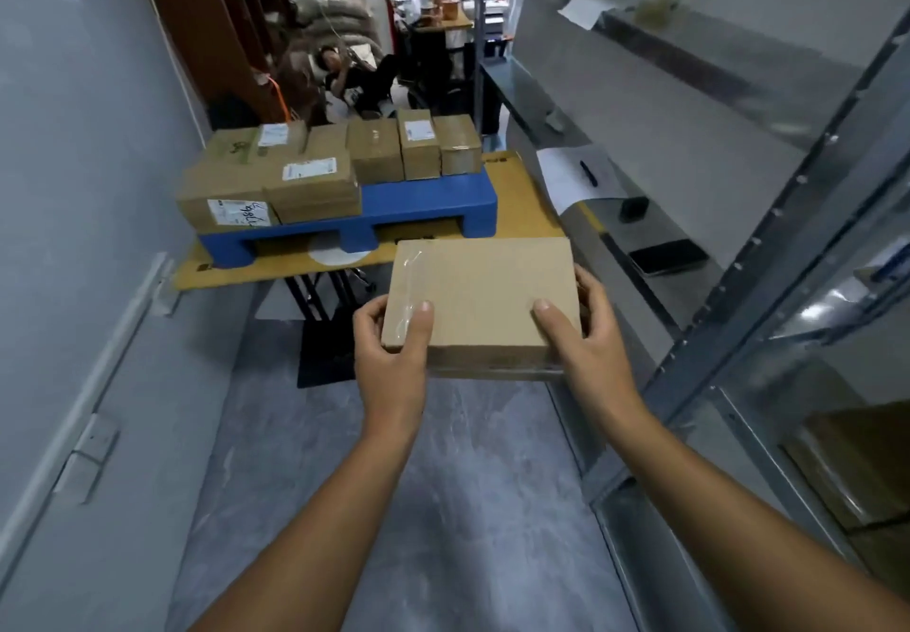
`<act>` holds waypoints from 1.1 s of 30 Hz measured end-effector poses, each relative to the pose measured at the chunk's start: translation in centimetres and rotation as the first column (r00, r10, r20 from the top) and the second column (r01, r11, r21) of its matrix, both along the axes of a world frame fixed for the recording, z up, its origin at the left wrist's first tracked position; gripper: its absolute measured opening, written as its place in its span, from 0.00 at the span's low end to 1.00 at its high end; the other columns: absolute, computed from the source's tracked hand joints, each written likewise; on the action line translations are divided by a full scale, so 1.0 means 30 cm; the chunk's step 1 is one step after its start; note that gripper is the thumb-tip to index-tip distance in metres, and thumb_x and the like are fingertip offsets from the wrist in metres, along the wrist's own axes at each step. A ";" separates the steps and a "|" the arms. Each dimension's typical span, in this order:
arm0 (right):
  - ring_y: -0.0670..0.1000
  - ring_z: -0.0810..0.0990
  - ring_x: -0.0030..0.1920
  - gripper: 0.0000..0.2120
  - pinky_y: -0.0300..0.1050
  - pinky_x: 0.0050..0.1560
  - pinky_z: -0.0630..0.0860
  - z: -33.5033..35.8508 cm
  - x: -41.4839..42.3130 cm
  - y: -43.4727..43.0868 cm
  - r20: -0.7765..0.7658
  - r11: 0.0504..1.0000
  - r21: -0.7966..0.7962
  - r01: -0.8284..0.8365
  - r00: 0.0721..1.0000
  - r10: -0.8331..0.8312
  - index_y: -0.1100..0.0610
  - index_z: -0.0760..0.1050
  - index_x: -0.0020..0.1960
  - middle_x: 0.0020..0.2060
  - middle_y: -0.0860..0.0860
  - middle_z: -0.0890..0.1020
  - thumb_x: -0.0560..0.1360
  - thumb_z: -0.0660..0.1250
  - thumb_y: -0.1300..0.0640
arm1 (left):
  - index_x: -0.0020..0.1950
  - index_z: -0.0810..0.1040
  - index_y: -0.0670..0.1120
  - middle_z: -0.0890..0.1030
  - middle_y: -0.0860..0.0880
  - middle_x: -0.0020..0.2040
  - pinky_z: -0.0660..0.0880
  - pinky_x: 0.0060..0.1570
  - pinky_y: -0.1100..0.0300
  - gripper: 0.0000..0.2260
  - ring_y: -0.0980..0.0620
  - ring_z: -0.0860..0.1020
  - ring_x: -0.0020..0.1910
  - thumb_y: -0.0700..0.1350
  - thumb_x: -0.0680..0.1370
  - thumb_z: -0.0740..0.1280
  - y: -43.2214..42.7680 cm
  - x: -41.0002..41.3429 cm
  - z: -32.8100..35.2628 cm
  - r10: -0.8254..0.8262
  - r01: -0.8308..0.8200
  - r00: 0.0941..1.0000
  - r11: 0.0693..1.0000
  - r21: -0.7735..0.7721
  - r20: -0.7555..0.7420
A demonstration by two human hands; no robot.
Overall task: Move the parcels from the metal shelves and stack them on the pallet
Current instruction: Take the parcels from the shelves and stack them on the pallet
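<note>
1. Both grips are clamped on one flat parcel (pixel 482 296), thumbs on top: the left grip (pixel 394 336) at its near left corner, the right grip (pixel 586 331) at its right edge. The parcel is held in the air, just short of the blue pallet (pixel 428 198).
2. Keep it level, carry it over the pallet's bare front right part, and set it flush against the stacked parcels (pixel 315 188). Let go only once it rests.
3. Count: one parcel in hand; seven on the pallet, as best I can tell; one on the lower metal shelves (pixel 689 148); one pallet on one desk (pixel 532 208).
</note>
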State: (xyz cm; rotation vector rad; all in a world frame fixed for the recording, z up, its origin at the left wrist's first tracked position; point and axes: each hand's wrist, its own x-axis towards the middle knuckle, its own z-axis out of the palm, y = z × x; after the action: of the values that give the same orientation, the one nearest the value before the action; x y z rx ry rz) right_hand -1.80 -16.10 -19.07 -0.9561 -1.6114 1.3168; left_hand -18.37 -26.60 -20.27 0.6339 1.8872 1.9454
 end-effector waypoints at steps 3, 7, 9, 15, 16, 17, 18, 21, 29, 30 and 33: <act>0.39 0.77 0.66 0.29 0.45 0.65 0.77 0.009 -0.162 0.137 -0.008 0.998 -0.013 -0.056 0.998 0.056 0.44 0.65 0.78 0.67 0.39 0.77 0.80 0.70 0.46 | 0.64 0.73 0.52 0.78 0.59 0.56 0.73 0.41 0.76 0.16 0.73 0.77 0.46 0.54 0.80 0.72 0.100 -0.130 0.007 0.064 -0.064 0.998 0.997 -0.030 -0.011; 0.41 0.78 0.67 0.29 0.49 0.67 0.78 -0.015 -0.384 0.311 -0.019 0.994 -0.045 -0.101 0.995 0.101 0.45 0.66 0.79 0.68 0.41 0.78 0.81 0.70 0.48 | 0.64 0.73 0.54 0.79 0.59 0.57 0.74 0.43 0.75 0.16 0.71 0.77 0.50 0.55 0.79 0.72 0.249 -0.330 -0.025 0.105 -0.104 0.995 0.994 -0.037 0.003; 0.42 0.78 0.67 0.28 0.50 0.68 0.78 -0.042 -0.500 0.401 -0.017 0.992 -0.045 -0.119 0.993 0.119 0.44 0.66 0.78 0.68 0.41 0.78 0.81 0.71 0.48 | 0.64 0.73 0.54 0.79 0.58 0.58 0.75 0.44 0.75 0.16 0.70 0.78 0.52 0.55 0.79 0.72 0.333 -0.437 -0.055 0.109 -0.109 0.994 0.993 -0.040 0.006; 0.41 0.77 0.67 0.33 0.47 0.66 0.77 -0.106 -0.810 0.666 0.048 0.989 -0.067 -0.128 0.990 0.132 0.41 0.63 0.80 0.69 0.39 0.77 0.79 0.70 0.42 | 0.63 0.73 0.58 0.77 0.56 0.63 0.74 0.46 0.74 0.16 0.61 0.78 0.59 0.56 0.79 0.72 0.608 -0.767 -0.139 0.084 -0.081 0.996 0.995 -0.065 0.042; 0.40 0.77 0.67 0.31 0.46 0.66 0.77 -0.112 -0.854 0.704 0.057 0.989 -0.072 -0.127 0.990 0.131 0.40 0.63 0.80 0.69 0.38 0.77 0.80 0.70 0.44 | 0.64 0.73 0.57 0.77 0.57 0.63 0.75 0.46 0.73 0.16 0.60 0.77 0.59 0.57 0.79 0.72 0.650 -0.815 -0.145 0.078 -0.074 0.996 0.994 -0.077 0.042; 0.39 0.77 0.66 0.30 0.45 0.66 0.77 -0.116 -0.897 0.740 0.064 0.989 -0.066 -0.129 0.989 0.134 0.41 0.64 0.80 0.68 0.37 0.77 0.81 0.70 0.46 | 0.66 0.73 0.57 0.77 0.57 0.63 0.75 0.47 0.72 0.18 0.60 0.77 0.60 0.57 0.79 0.72 0.691 -0.859 -0.148 0.068 -0.065 0.997 0.994 -0.086 0.041; 0.38 0.78 0.66 0.30 0.44 0.66 0.77 -0.121 -0.936 0.777 0.068 0.990 -0.058 -0.132 0.988 0.136 0.41 0.64 0.80 0.68 0.37 0.78 0.81 0.71 0.47 | 0.67 0.73 0.56 0.77 0.57 0.63 0.75 0.49 0.69 0.19 0.60 0.77 0.60 0.58 0.79 0.72 0.733 -0.900 -0.153 0.059 -0.055 0.998 0.994 -0.097 0.039; 0.40 0.77 0.68 0.35 0.46 0.69 0.76 -0.146 -1.036 0.900 0.093 0.991 -0.074 -0.116 0.988 0.123 0.42 0.63 0.81 0.70 0.39 0.77 0.77 0.71 0.42 | 0.69 0.74 0.56 0.77 0.57 0.63 0.77 0.57 0.62 0.21 0.62 0.77 0.60 0.58 0.78 0.72 0.861 -1.006 -0.174 0.049 -0.041 0.997 0.990 -0.137 0.053; 0.40 0.77 0.68 0.33 0.52 0.72 0.75 -0.287 -1.249 1.258 0.117 0.975 -0.176 -0.137 0.980 0.159 0.42 0.63 0.81 0.70 0.39 0.77 0.80 0.71 0.46 | 0.73 0.73 0.53 0.73 0.55 0.64 0.76 0.46 0.74 0.24 0.63 0.76 0.58 0.58 0.79 0.72 1.180 -1.191 -0.281 0.070 -0.054 0.996 0.966 -0.254 0.055; 0.40 0.77 0.68 0.32 0.51 0.72 0.75 -0.303 -1.274 1.297 0.117 0.971 -0.185 -0.150 0.978 0.174 0.43 0.62 0.81 0.70 0.40 0.77 0.80 0.71 0.47 | 0.74 0.72 0.52 0.73 0.54 0.64 0.76 0.44 0.74 0.25 0.61 0.77 0.58 0.57 0.79 0.72 1.215 -1.208 -0.292 0.082 -0.067 0.996 0.961 -0.267 0.043; 0.40 0.77 0.68 0.31 0.50 0.72 0.74 -0.354 -1.334 1.401 0.121 0.964 -0.202 -0.174 0.972 0.201 0.44 0.63 0.81 0.70 0.40 0.77 0.81 0.70 0.50 | 0.74 0.72 0.50 0.75 0.53 0.65 0.75 0.43 0.76 0.26 0.59 0.77 0.59 0.56 0.79 0.73 1.310 -1.248 -0.325 0.113 -0.103 0.994 0.948 -0.300 0.014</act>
State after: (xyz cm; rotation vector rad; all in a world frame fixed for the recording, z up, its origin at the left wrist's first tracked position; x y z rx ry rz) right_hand -41.83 25.93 -29.68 -1.0507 -1.7419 1.5875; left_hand -55.79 12.69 -30.00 0.4152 2.1783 1.6685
